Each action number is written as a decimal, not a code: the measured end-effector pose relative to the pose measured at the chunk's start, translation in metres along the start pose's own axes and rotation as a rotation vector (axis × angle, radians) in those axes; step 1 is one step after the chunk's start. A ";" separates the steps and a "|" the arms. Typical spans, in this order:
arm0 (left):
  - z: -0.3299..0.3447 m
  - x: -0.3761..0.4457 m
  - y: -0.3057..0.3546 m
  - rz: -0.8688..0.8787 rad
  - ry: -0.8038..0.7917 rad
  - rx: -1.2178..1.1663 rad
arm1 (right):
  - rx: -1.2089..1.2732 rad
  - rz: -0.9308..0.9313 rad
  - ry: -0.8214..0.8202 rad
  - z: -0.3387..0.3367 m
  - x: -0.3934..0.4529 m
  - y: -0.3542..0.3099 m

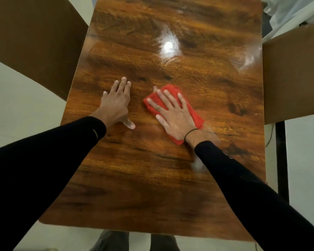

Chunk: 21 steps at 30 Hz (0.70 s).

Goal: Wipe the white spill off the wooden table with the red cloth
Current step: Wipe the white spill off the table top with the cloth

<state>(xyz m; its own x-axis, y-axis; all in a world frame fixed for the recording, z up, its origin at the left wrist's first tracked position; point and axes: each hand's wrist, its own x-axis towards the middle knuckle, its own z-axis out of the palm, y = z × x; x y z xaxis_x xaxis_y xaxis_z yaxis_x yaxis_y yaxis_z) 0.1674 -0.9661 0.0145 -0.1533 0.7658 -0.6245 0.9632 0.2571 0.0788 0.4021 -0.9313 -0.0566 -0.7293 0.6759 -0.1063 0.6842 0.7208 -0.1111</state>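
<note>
My right hand [174,115] lies flat with spread fingers on top of the folded red cloth [194,116], pressing it onto the glossy wooden table [134,178] a little right of centre. My left hand [116,104] rests palm down on the bare wood to the left of the cloth, fingers together, thumb out. Faint whitish smears [212,140] trail along the wood beside my right wrist and sleeve, and a hazy streak [246,60] shows near the table's far right edge. A bright glare spot [169,46] lies further back.
Brown chair backs stand at the table's left side [34,42] and right side [294,73]. A black metal leg [281,160] runs down at the right. The pale floor [16,105] surrounds the table; my legs show below its near edge.
</note>
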 end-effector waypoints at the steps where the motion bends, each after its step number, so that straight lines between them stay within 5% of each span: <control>1: 0.000 -0.002 -0.001 0.003 0.007 0.000 | -0.009 -0.064 -0.011 0.002 -0.009 -0.009; 7: 0.030 -0.063 0.008 -0.080 0.227 -0.140 | -0.015 -0.345 -0.091 0.012 -0.087 -0.010; 15: 0.089 -0.134 -0.025 -0.179 0.438 -0.485 | 0.057 -0.008 -0.055 -0.003 -0.023 -0.009; 21: 0.087 -0.119 -0.040 -0.379 0.577 -0.718 | 0.081 -0.215 -0.054 0.008 0.023 -0.114</control>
<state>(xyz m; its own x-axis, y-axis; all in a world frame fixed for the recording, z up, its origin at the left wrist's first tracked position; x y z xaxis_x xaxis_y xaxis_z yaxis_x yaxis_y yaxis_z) 0.1662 -1.1186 0.0177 -0.6902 0.6799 -0.2475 0.4957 0.6935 0.5228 0.3070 -0.9990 -0.0544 -0.8588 0.4972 -0.1239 0.5123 0.8314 -0.2151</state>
